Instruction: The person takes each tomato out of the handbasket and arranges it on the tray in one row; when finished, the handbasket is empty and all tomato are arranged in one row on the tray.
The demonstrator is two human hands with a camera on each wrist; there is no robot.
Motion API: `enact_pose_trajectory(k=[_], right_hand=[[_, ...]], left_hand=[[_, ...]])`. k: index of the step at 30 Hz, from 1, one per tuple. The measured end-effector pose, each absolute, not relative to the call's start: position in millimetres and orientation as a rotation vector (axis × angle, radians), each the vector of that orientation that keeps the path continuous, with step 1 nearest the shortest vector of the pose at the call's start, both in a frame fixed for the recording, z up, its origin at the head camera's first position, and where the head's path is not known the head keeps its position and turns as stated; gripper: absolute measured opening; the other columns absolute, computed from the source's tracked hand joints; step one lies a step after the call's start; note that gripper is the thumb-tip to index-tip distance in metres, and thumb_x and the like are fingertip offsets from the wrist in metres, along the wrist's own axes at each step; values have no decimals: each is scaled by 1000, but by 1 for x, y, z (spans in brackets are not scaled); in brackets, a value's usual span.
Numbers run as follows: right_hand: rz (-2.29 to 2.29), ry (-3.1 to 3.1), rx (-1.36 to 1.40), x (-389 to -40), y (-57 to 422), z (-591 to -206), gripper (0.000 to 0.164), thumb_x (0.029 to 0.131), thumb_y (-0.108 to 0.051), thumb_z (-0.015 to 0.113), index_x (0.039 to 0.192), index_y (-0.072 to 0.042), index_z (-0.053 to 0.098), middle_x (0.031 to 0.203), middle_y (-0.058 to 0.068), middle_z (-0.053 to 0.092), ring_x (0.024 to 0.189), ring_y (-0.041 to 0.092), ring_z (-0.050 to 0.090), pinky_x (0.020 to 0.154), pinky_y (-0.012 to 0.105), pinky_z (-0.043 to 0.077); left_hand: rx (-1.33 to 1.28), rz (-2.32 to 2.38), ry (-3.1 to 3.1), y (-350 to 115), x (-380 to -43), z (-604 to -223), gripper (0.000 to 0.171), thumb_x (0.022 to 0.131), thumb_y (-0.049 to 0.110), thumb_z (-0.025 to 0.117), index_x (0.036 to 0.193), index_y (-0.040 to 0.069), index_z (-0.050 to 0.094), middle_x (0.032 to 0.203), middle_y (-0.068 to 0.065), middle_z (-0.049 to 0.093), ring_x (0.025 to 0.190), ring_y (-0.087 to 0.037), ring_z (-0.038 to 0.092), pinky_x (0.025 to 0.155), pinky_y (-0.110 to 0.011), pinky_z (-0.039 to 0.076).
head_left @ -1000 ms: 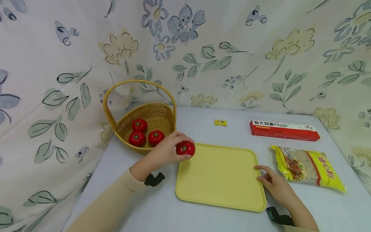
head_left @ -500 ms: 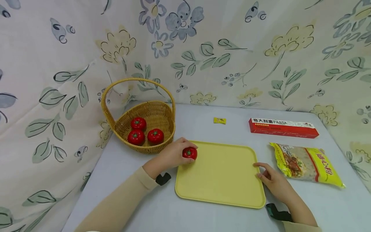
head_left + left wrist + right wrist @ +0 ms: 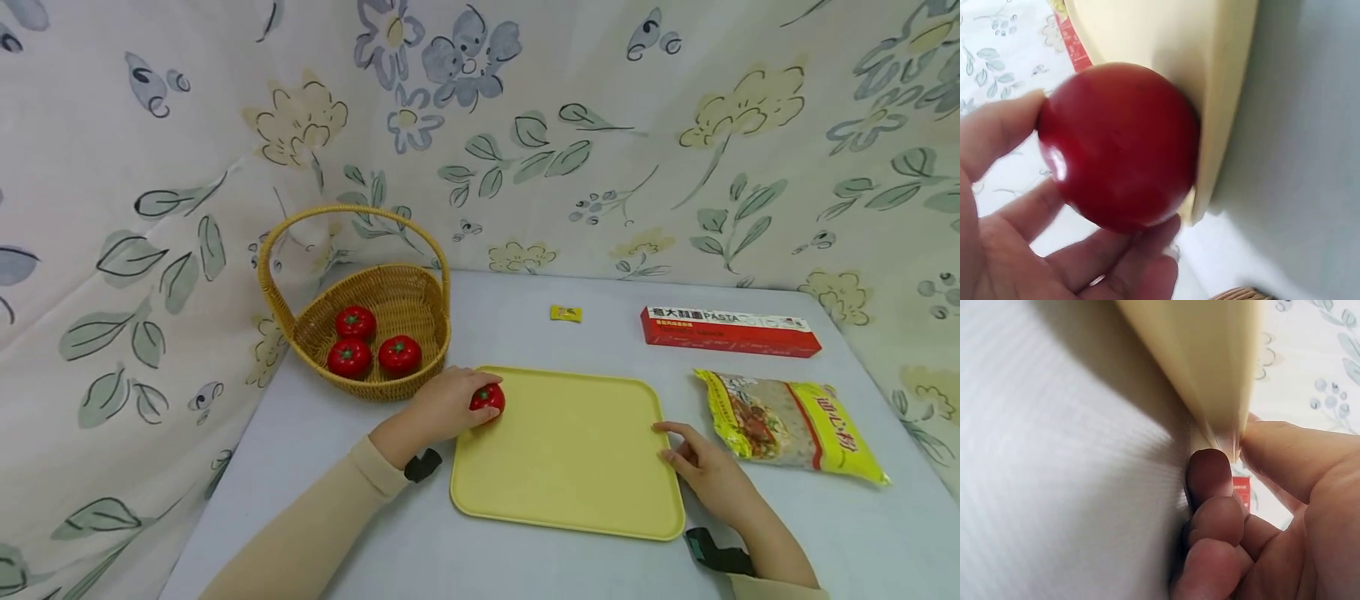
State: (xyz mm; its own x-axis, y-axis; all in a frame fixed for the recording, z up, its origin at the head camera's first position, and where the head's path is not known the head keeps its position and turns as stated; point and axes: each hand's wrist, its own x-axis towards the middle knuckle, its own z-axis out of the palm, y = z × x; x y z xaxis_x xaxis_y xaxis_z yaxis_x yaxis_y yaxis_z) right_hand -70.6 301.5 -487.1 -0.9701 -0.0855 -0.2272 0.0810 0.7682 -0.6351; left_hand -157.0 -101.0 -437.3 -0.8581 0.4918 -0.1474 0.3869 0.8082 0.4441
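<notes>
My left hand [image 3: 442, 406] grips a shiny red tomato [image 3: 488, 402] over the far left corner of the yellow tray [image 3: 566, 458]. In the left wrist view the thumb and curled fingers go round the tomato [image 3: 1119, 147], which sits right at the tray's rim [image 3: 1225, 81]. At the tray's right side, my right hand [image 3: 708, 475] pinches the rim. The right wrist view has the thumb [image 3: 1291, 450] on the rim and curled fingertips [image 3: 1210, 478] low beside it. Three more tomatoes [image 3: 349, 358] lie in a wicker basket [image 3: 408, 304] with a tall handle.
Behind the tray lies a small yellow packet [image 3: 566, 313]. A red and white pasta box [image 3: 731, 332] is at the back right, with a yellow bag of pasta [image 3: 795, 427] nearer the right hand. A floral curtain [image 3: 570, 200] borders the white table [image 3: 517, 321].
The left hand has brought the tomato from beside the basket down onto the tray's far left corner. My right hand has kept its place at the rim.
</notes>
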Motion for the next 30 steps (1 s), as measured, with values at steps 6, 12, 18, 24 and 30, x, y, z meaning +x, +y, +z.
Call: enact_pose_trajectory(k=[6,12,18,24,30], right_hand=[[-998,2712,0,-71,301,-487,47,106,-22,65,150,-12,51,86,4,49,75,20,47,59,29,35],[-1018,2695,1,-70,300,-485,47,106,-22,64,150,-11,50,86,5,49,75,21,47,59,30,36],[-1028,2665,26,-69,301,-484,47,107,-22,63,151,-11,49,87,6,49,77,21,48,60,30,37],[-1046,2657,34,-70,300,-483,49,107,-22,63,152,-11,48,87,6,49,78,22,47,60,30,36],[-1025,2679,24,-70,300,-485,47,107,-22,63,150,-11,50,87,6,49,76,21,47,60,29,36]], left_hand=[[677,420,2794,-99,-152,-435,55,100,44,71,149,21,59,140,-12,63,121,-28,58,102,-43,51],[678,457,2816,-103,-148,-426,64,99,46,73,155,26,52,147,-11,57,132,-30,54,110,-47,47],[730,815,2758,-134,-155,-397,66,99,38,74,158,28,47,156,-3,51,144,-28,45,116,-51,39],[787,1078,2772,-187,-180,-377,66,100,30,75,159,18,45,158,-5,47,147,-31,40,118,-57,35],[660,1195,2804,-237,-205,-379,66,100,25,75,157,12,45,158,-11,46,147,-35,38,119,-61,30]])
